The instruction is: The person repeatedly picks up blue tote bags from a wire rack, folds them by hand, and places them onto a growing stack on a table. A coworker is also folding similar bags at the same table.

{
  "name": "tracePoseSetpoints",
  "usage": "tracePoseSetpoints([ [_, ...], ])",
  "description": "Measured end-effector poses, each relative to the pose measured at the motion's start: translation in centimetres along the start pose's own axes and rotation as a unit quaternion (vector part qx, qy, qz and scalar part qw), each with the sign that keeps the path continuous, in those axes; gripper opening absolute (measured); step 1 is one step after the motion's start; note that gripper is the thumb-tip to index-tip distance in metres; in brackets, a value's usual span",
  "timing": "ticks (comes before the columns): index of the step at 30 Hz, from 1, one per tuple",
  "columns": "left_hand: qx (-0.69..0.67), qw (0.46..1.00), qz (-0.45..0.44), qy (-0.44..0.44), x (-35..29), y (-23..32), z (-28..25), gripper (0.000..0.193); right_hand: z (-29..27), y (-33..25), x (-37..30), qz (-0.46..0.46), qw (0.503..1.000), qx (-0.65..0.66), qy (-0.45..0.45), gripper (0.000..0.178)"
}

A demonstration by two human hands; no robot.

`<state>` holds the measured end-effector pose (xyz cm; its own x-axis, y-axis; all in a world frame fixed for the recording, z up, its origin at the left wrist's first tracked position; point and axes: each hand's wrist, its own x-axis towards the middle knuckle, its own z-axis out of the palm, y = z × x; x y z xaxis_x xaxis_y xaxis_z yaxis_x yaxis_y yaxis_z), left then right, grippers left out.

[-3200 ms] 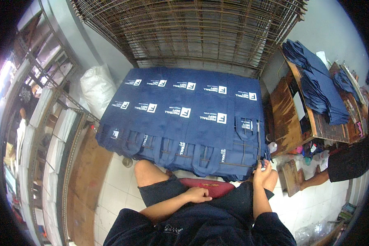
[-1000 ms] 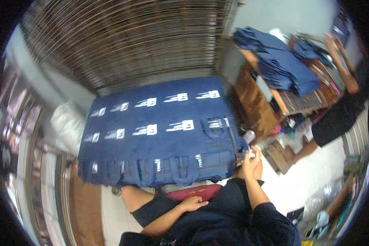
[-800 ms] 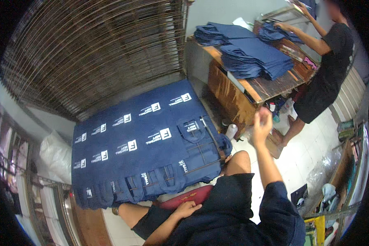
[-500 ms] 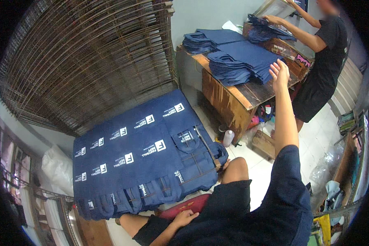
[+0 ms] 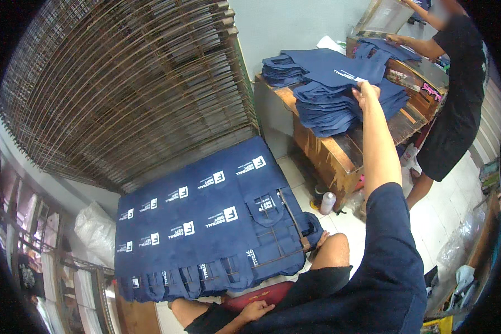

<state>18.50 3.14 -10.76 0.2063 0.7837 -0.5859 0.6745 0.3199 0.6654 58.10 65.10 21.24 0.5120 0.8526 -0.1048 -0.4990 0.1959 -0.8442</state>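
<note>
My right hand (image 5: 367,94), arm stretched far forward, pinches the edge of a navy cloth bag (image 5: 329,65) with white print. That bag spreads over stacks of similar navy bags (image 5: 323,108) on a worn wooden table (image 5: 348,153). My left hand (image 5: 256,310) lies loosely over my lap, beside a red seat (image 5: 264,295), and holds nothing. Left of me, a wire rack tier (image 5: 278,253) is covered with overlapping navy bags (image 5: 167,209) printed in white, some with their handle loops toward me.
Raised wire racks (image 5: 133,83) rise behind the covered tier. A co-worker (image 5: 456,89) stands at the table's right, with a hand on a navy bag near a tilted frame (image 5: 381,19). A pale bottle (image 5: 328,202) stands on the tiled floor. Clear plastic (image 5: 94,231) bulges at left.
My right hand has gone from empty and raised to gripping a printed bag above the stacks. The co-worker's bag has been lowered to the table. The view has shifted slightly.
</note>
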Motion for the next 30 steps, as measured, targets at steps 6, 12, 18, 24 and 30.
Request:
tracePoseSetpoints([
  [6, -0.054, 0.997, 0.051, 0.029, -1.3, 4.0, -1.2, 0.044, -0.4, -1.9, -6.8, 0.091, 0.982, 0.088, -0.144, 0.016],
  [12, -0.378, 0.912, 0.106, -0.119, 4.2, 14.8, -4.8, 0.067, -7.0, -8.3, -19.8, -0.075, 0.935, -0.061, -0.342, 0.060],
  [18, -0.694, 0.566, 0.234, -0.378, 2.3, 26.2, -8.1, 0.100, -8.6, -10.1, -38.2, -0.066, 0.882, -0.127, -0.450, 0.079],
  [24, -0.755, 0.575, 0.158, -0.273, -2.9, 24.1, -7.3, 0.062, -7.9, -7.5, -42.2, 0.099, 0.846, -0.153, -0.500, 0.078],
  [30, -0.723, 0.679, 0.131, 0.003, -1.2, 21.3, -8.0, 0.069, -5.4, -4.0, -42.3, 0.032, 0.840, -0.204, -0.501, 0.073],
])
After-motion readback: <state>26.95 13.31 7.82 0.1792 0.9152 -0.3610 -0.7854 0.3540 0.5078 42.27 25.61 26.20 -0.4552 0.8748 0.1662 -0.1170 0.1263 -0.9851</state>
